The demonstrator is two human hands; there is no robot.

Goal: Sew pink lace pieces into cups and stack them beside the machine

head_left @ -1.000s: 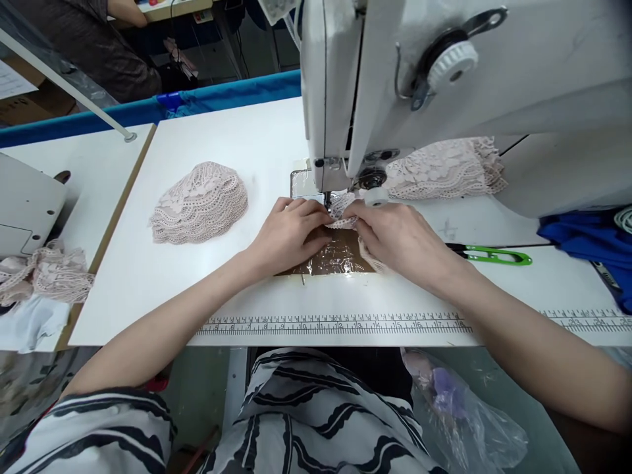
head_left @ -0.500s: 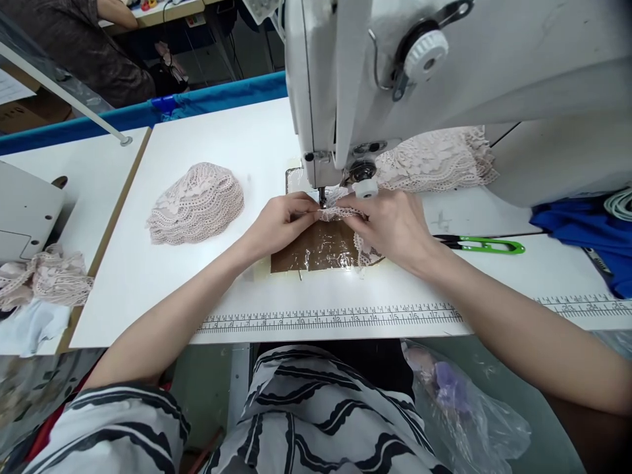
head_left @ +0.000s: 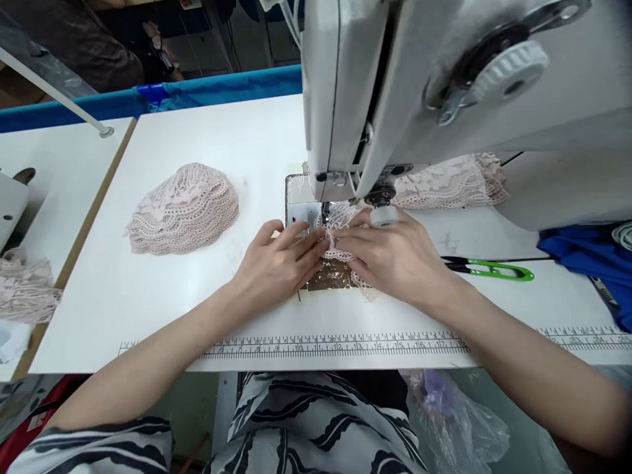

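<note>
Looming over the far right, the sewing machine (head_left: 323, 99) hides part of a lace bundle (head_left: 451, 181); green-handled thread snips (head_left: 501, 270) and blue cloth (head_left: 573, 243) lie to the right, a layered lace stack (head_left: 185, 210) to the left. At the presser foot (head_left: 325, 212), the pale pink openwork lace piece (head_left: 340, 254) lies bunched, patterned with small holes. Left hand (head_left: 276, 263) and right hand (head_left: 402, 253) touch it, fingers slightly spread; whether they pinch it, I cannot tell.
</note>
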